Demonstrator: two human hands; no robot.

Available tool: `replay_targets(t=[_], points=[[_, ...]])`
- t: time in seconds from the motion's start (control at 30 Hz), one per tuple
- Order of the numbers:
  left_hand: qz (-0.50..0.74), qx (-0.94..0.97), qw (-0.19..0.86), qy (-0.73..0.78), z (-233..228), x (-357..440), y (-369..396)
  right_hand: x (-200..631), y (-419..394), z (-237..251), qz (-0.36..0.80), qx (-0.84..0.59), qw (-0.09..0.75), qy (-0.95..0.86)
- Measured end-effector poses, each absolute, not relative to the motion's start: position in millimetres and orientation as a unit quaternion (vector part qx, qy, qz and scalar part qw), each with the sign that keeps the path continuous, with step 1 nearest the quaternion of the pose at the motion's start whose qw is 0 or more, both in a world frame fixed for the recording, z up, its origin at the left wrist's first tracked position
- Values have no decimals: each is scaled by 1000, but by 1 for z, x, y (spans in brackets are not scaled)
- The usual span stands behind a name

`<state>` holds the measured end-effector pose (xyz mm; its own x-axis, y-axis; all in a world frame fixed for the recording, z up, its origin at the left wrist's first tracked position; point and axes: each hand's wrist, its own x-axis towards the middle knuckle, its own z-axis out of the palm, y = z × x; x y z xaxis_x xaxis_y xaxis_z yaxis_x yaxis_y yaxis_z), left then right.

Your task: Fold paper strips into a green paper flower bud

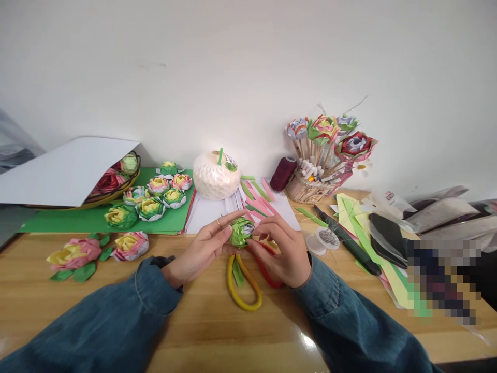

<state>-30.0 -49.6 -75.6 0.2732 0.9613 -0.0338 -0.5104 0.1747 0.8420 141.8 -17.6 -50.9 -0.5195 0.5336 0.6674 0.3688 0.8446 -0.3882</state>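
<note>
Between my two hands is a small green paper flower (240,231) with some pale lilac paper at its right side. My left hand (212,239) pinches it from the left, thumb on its edge, a ring on one finger. The fingers of my right hand (285,248) close on its right and lower edge. Below it on the wooden table lie scissors with a yellow handle loop (245,303) and a red handle loop (274,280). My hands hide the blades. A green paper leaf (237,273) shows inside the yellow loop.
Several finished paper flowers (151,207) sit on green card (66,221) at the left. Behind stand a white textured ornament (216,176), a maroon thread cone (283,174) and a basket (306,187) of stemmed flowers. At right lie a wire spool (322,241), a black-handled cutter (349,243) and paper scraps.
</note>
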Motion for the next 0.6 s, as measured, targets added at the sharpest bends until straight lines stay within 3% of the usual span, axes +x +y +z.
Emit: replay_targets(t=[0.17, 0.6], points=[[515, 418, 683, 308, -74, -29, -49, 142, -19, -50, 83, -272, 415, -864], [519, 458, 619, 371, -80, -31, -44, 143, -17, -50, 244, -254, 390, -851]])
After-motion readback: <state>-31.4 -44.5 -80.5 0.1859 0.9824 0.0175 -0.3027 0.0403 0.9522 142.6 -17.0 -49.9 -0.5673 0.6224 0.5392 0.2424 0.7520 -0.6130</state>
